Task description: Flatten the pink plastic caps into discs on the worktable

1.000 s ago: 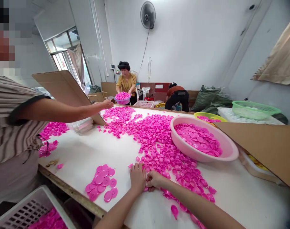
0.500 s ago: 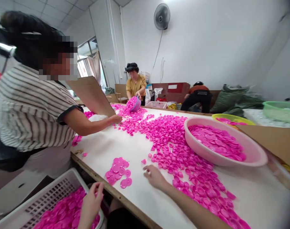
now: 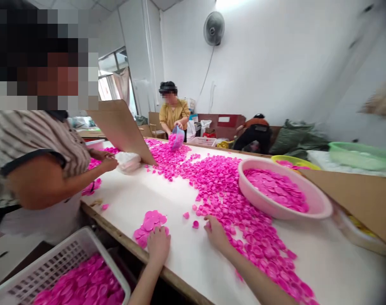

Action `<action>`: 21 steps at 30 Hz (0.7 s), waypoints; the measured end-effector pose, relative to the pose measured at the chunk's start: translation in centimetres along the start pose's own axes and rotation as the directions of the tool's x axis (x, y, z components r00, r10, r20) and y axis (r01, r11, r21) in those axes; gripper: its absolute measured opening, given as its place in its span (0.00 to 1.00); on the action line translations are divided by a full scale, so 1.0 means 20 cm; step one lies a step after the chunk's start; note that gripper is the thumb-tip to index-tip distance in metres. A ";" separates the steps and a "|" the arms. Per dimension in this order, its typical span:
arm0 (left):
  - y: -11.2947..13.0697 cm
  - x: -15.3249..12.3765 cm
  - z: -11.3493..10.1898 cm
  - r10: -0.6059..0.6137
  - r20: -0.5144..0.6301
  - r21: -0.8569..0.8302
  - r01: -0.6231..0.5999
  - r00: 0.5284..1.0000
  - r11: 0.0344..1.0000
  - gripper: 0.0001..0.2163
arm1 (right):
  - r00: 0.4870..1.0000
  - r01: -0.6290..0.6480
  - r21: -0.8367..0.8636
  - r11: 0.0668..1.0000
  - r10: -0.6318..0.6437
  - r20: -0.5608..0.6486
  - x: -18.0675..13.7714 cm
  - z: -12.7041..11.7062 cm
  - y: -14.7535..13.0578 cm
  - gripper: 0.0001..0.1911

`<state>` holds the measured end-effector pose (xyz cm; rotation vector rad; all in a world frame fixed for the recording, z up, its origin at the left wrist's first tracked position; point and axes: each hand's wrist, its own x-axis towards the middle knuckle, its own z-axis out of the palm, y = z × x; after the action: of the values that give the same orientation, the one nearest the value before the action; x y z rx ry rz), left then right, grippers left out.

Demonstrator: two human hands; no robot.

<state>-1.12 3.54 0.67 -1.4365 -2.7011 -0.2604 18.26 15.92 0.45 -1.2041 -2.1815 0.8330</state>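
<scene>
My left hand [image 3: 157,244] rests palm down at the near edge of a small heap of flat pink discs [image 3: 150,222], fingers on the discs. My right hand [image 3: 215,232] lies at the near rim of a wide spread of pink plastic caps [image 3: 224,190] on the white table [image 3: 167,199], fingers curled among the caps. I cannot make out whether either hand grips a piece. A pink basin [image 3: 283,190] full of pink discs stands to the right of the spread.
A white slotted crate [image 3: 65,275] of pink pieces sits below the table's near left edge. A person in a striped shirt [image 3: 37,169] works at the left beside a cardboard sheet [image 3: 123,127]. A person in yellow [image 3: 173,112] tips a bowl at the far end. Cardboard [image 3: 354,195] borders the right.
My left hand came up from the crate onto the disc heap. My right hand shifted a little toward the caps. The striped-shirt person's arm drew back to the left.
</scene>
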 end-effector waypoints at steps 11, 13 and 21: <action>0.06 0.07 0.06 0.114 -0.078 -0.271 -0.132 0.990 0.953 0.16 | 0.995 -0.094 0.107 0.990 0.090 0.039 -0.20 0.10 0.05 0.18; 0.12 0.04 0.03 0.147 -0.024 -0.536 -0.137 0.989 0.833 0.14 | 0.995 -0.104 0.113 0.988 0.104 0.009 -0.20 0.09 0.04 0.19; 0.44 -0.09 0.09 0.234 0.203 -0.848 0.052 0.951 0.527 0.10 | 0.967 -0.254 0.380 0.889 0.238 0.091 -0.15 -0.02 0.03 0.19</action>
<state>7.17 7.26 -0.34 -1.9195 -2.7912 -1.7112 20.42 13.67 -0.08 -1.2751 -1.7932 1.3375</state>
